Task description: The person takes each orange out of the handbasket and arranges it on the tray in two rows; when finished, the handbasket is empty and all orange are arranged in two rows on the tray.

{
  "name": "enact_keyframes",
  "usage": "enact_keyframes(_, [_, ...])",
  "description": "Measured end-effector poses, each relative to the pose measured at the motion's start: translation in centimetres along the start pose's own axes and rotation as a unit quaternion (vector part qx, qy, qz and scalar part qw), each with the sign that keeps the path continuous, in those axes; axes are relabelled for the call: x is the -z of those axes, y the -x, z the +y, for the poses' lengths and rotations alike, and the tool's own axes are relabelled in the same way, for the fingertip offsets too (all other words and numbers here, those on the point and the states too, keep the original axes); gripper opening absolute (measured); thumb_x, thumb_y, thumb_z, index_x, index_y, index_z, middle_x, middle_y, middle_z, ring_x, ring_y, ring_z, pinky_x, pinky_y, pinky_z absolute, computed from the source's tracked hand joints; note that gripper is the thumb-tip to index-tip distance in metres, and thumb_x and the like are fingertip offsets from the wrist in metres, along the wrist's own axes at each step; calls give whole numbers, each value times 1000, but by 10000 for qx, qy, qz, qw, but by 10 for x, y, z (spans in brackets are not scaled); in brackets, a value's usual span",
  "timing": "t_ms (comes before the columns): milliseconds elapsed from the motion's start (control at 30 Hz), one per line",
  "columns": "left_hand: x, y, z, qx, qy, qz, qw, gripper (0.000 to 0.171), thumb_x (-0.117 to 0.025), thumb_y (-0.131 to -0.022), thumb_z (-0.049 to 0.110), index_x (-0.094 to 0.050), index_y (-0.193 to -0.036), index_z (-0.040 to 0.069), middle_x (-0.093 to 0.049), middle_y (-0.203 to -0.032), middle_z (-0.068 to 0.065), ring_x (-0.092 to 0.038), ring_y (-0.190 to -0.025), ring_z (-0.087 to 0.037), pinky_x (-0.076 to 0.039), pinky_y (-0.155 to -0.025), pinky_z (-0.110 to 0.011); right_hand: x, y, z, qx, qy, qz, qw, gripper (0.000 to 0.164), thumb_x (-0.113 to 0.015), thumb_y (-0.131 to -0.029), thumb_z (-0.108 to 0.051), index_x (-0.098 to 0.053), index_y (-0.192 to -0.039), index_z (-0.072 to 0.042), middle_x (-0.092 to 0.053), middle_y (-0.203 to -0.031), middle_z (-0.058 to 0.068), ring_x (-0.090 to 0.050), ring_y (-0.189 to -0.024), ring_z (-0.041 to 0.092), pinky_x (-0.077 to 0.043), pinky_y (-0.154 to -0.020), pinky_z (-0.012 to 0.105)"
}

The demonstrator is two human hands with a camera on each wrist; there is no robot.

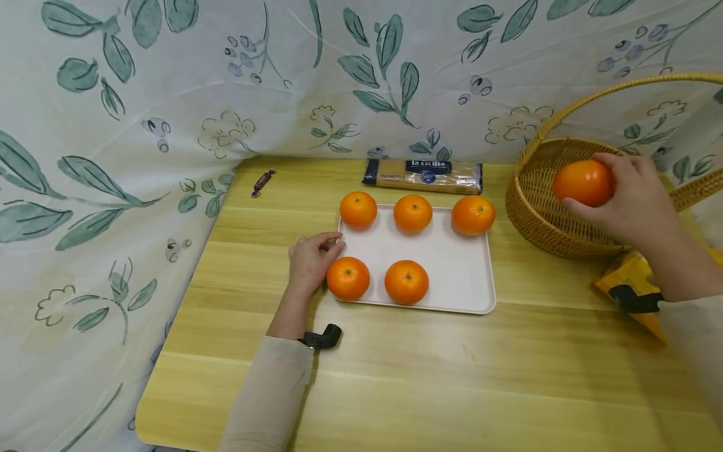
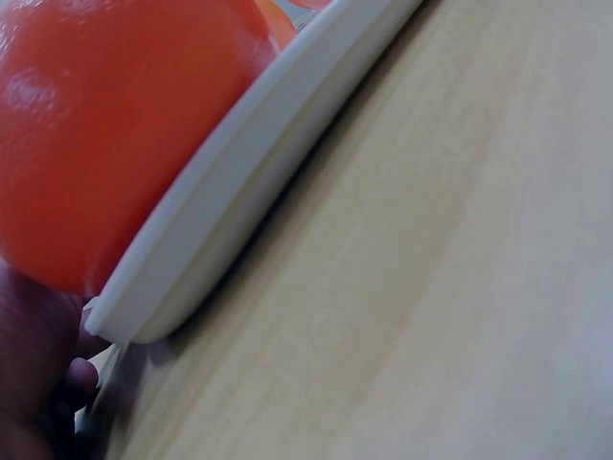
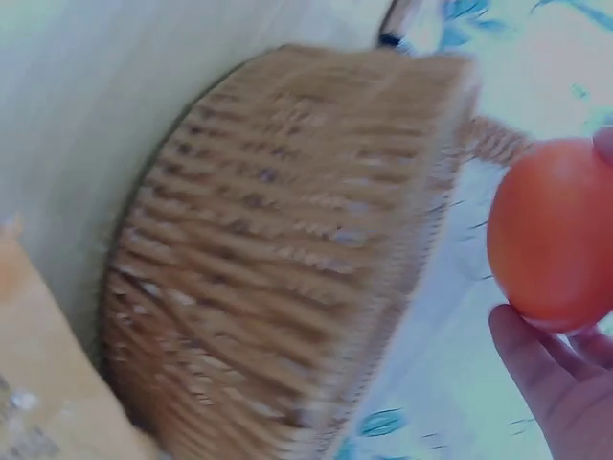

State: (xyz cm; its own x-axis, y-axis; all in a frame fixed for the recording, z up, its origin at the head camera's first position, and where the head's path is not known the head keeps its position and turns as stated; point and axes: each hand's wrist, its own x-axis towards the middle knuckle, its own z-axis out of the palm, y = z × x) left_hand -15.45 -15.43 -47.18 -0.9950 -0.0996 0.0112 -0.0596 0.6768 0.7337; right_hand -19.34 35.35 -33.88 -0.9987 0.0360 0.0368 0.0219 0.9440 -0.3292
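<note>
Over the wicker basket (image 1: 542, 216), my right hand (image 1: 644, 204) grips an orange (image 1: 584, 183) between thumb and fingers. The right wrist view has this orange (image 3: 556, 235) above the level of the basket's rim (image 3: 450, 144). At the left edge of a white tray (image 1: 452, 270), my left hand (image 1: 310, 263) holds the rim with thumb and bent fingers, close beside the front-left orange (image 1: 348, 279). A second orange (image 1: 407, 282) sits to its right. Along the tray's back edge stand three more: a left orange (image 1: 358, 210), a middle orange (image 1: 413, 214) and a right orange (image 1: 472, 215).
Behind the tray lies a pack of spaghetti (image 1: 423, 176). A small wrapped candy (image 1: 263, 182) is at the back left of the wooden table (image 1: 226, 351). A yellow bag (image 1: 627, 282) lies in front of the basket, partly under my right arm. Leaf-patterned cloth (image 1: 282, 75) hangs behind.
</note>
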Motion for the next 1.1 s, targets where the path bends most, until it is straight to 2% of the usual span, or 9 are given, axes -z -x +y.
enact_keyframes(133, [-1,-1,-2,0,24,-10,10000,30,-73,-94,38,-76,-120,23,-75,-94,-2,-54,-90,-25,-27,-93,-42,7,18,-17,458,4,-281,9986,93,-79,-86,-37,-32,-155,1,-28,-147,41,-34,-121,59,-35,-88,78])
enact_keyframes(333, [0,-2,-1,44,82,-29,10000,30,-73,-94,37,-76,-120,23,-74,-94,-2,-53,-90,-25,-27,-94,-42,3,41,-43,989,-88,-780,9920,88,-88,-78,-38,-44,-143,3,-40,-134,32,-40,-114,48,-40,-87,71])
enact_keyframes(500, [0,-2,0,56,66,-48,10000,30,-74,-94,37,-76,-121,23,-74,-94,-3,-54,-91,-25,-26,-94,-42,-15,59,-61,1392,-475,-1045,9836,85,-92,-75,-31,-47,-138,3,-49,-130,26,-52,-109,41,-48,-87,61])
enact_keyframes(633, [1,-2,0,76,63,-38,9999,30,-74,-94,37,-76,-120,23,-74,-94,-3,-53,-91,-25,-26,-92,-41,-39,71,-75,1640,-996,-1193,9741,85,-91,-76,-28,-46,-142,0,-50,-132,23,-55,-108,37,-51,-85,54])
enact_keyframes(767, [1,-2,1,93,77,-21,9999,30,-74,-93,37,-77,-119,23,-74,-94,-2,-54,-91,-25,-26,-92,-41,-66,78,-84,1582,-1666,-1347,9639,80,-90,-78,-30,-49,-143,-6,-49,-134,19,-56,-113,35,-51,-92,45])
enact_keyframes(933, [0,-2,1,76,56,-61,9999,31,-73,-94,38,-76,-120,23,-75,-95,-2,-54,-92,-25,-27,-94,-42,-90,85,-90,1281,-2454,-1401,9507,75,-88,-81,-28,-48,-143,-11,-52,-140,15,-60,-118,36,-45,-90,14])
enact_keyframes(1033, [0,-2,1,107,25,-73,9999,31,-73,-94,38,-76,-121,23,-74,-95,-2,-54,-92,-25,-27,-93,-42,-99,90,-92,1118,-2888,-1403,9404,75,-86,-84,-26,-45,-145,-11,-53,-142,13,-58,-121,30,-43,-89,8])
enact_keyframes(1100, [0,-1,1,114,14,-65,9999,31,-73,-94,39,-76,-120,23,-74,-95,-2,-54,-92,-25,-26,-93,-41,-103,92,-92,1038,-3110,-1378,9346,76,-85,-85,-24,-43,-146,-11,-52,-142,12,-56,-121,20,-44,-90,8])
